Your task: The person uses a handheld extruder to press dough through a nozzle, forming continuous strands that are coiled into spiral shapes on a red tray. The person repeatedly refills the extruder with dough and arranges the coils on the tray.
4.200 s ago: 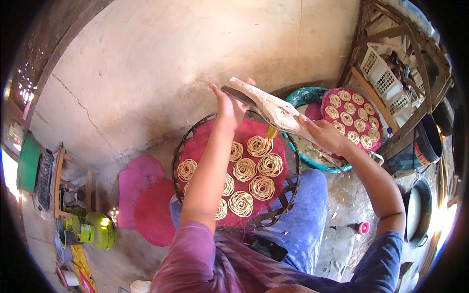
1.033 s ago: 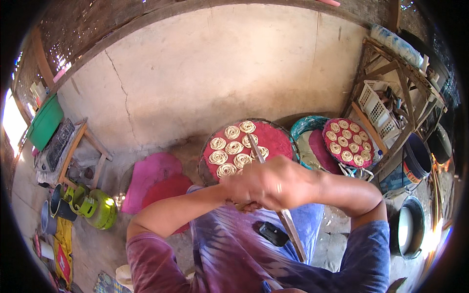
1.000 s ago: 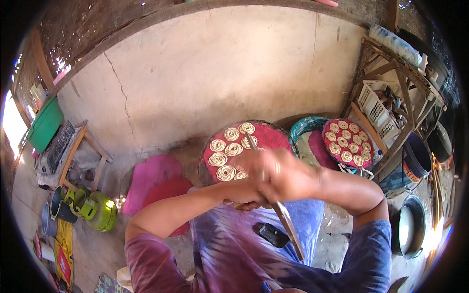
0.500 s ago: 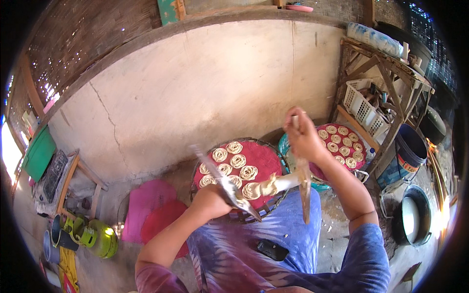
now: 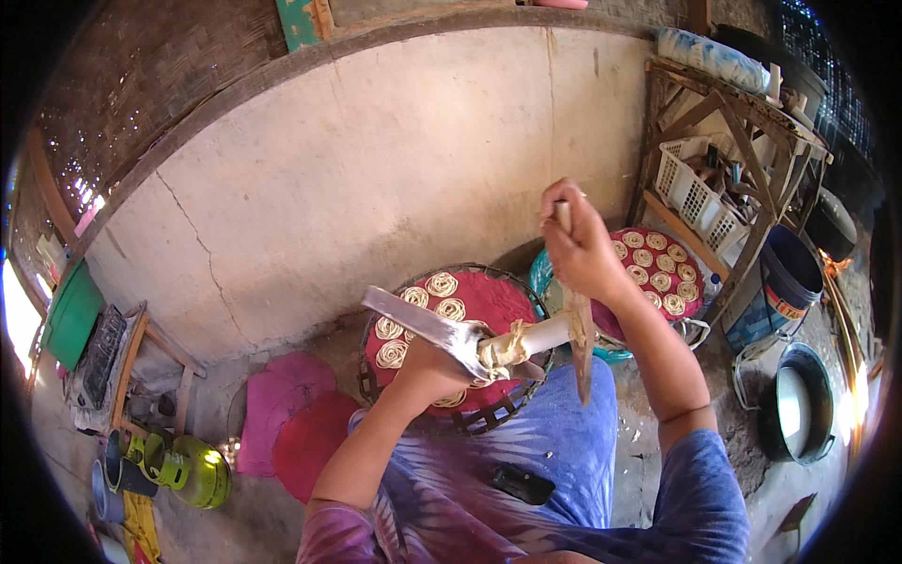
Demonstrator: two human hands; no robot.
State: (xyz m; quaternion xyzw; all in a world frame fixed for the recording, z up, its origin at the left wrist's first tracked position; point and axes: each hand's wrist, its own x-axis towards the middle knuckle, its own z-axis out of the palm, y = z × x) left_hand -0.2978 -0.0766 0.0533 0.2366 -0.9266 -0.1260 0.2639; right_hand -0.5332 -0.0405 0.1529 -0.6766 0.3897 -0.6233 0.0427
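Plunger (image 5: pixel 547 335) of the wooden press, pale and round, with soft dough (image 5: pixel 505 348) bunched at its left end, spans the gap between both hands over the three o'clock edge of the woven tray (image 5: pixel 507 409). Reading a clock around it, the right hand (image 5: pixel 584 240) at one is clamped round the top of the crossbar (image 5: pixel 583 362); the left hand (image 5: pixel 432 371), near nine, seems closed on the whitened board (image 5: pixel 413 321), its fingertips hidden from me. I'd guess the wood stiff and solid, the dough sticky and easily torn, so the crossbar's end suits the grip best. That tray holds noodle coils (image 5: pixel 442 284); a smaller tray at two holds more; the dark tub (image 5: pixel 827 442) past three holds something pale, perhaps liquid.
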